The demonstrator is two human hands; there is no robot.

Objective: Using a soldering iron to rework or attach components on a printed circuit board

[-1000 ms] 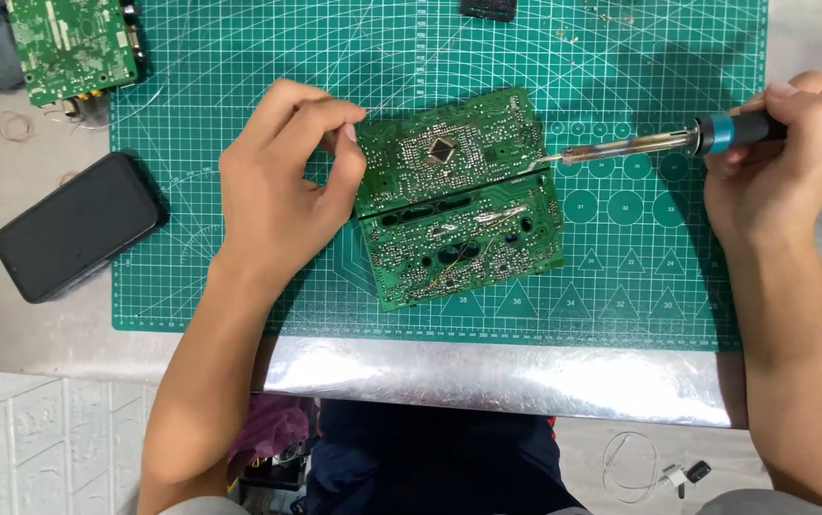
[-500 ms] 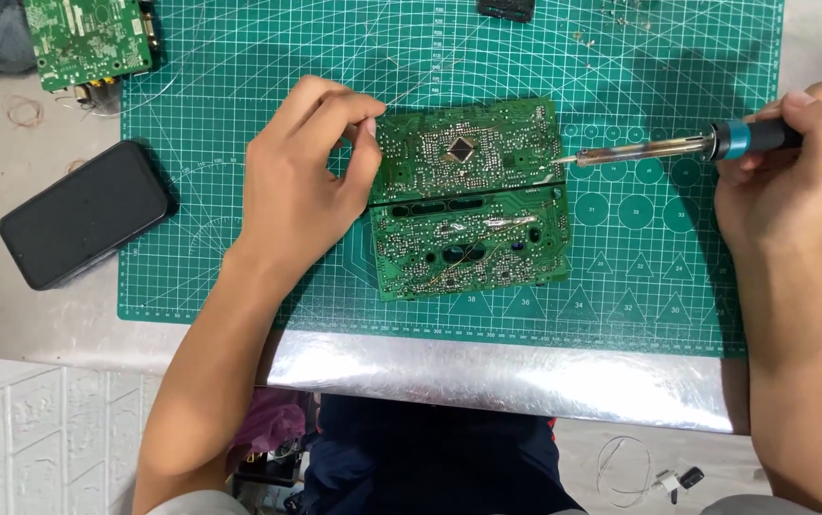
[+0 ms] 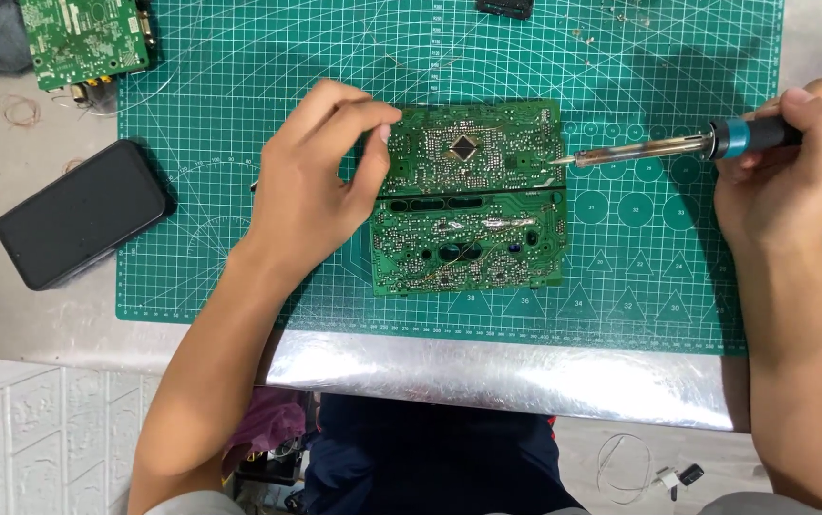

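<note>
Between both hands lies the circuit board (image 3: 468,195), left hand (image 3: 311,186) touching.

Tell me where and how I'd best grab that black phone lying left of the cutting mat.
Probably by its two long edges, coming from above. The black phone lies flat on the metal tabletop, tilted, just off the green mat, with open space around it. The left hand is nearer; the right hand holds the soldering iron.

The left hand (image 3: 311,186) is resting palm down, its fingers (image 3: 359,114) curling rightward, apparently pinching. The right hand (image 3: 792,162) is gripping closed, both forearms reaching up from below.
</note>
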